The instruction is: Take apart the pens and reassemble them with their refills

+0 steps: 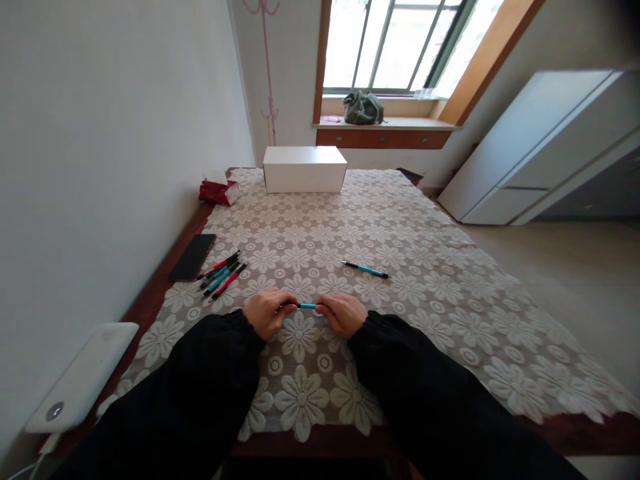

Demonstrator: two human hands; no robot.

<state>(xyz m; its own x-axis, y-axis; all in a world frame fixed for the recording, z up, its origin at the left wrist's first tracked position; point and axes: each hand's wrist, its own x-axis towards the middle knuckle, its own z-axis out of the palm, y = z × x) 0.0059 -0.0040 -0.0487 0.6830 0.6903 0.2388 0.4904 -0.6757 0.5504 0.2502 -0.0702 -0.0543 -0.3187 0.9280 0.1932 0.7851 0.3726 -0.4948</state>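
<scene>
A wooden table (150, 300) fills the lower view, spread with a cream lace tablecloth (400, 227) patterned in flowers; at its far edge stands a white cardboard box (304, 169), lid down, with a red tissue pack (218, 191) just to its left. Beyond the table a window sill (400, 124) carries a green bag (363, 108); a white cabinet (540, 147) stands by the right wall. On the near left, off the cloth's edge, lies a white power bank (83, 377); farther along that bare wooden edge rests a dark phone (193, 257); beside it, on the cloth, lies a loose cluster of red and teal pens (223, 275). A single teal pen (365, 269) lies alone on the cloth to the right of centre, well apart from the hands. Both black sleeves reach in from below; the left hand (269, 312) and the right hand (343, 313) sit close together low over the cloth, each closed around one end of a teal pen held level between them (307, 306), only its short middle showing.
</scene>
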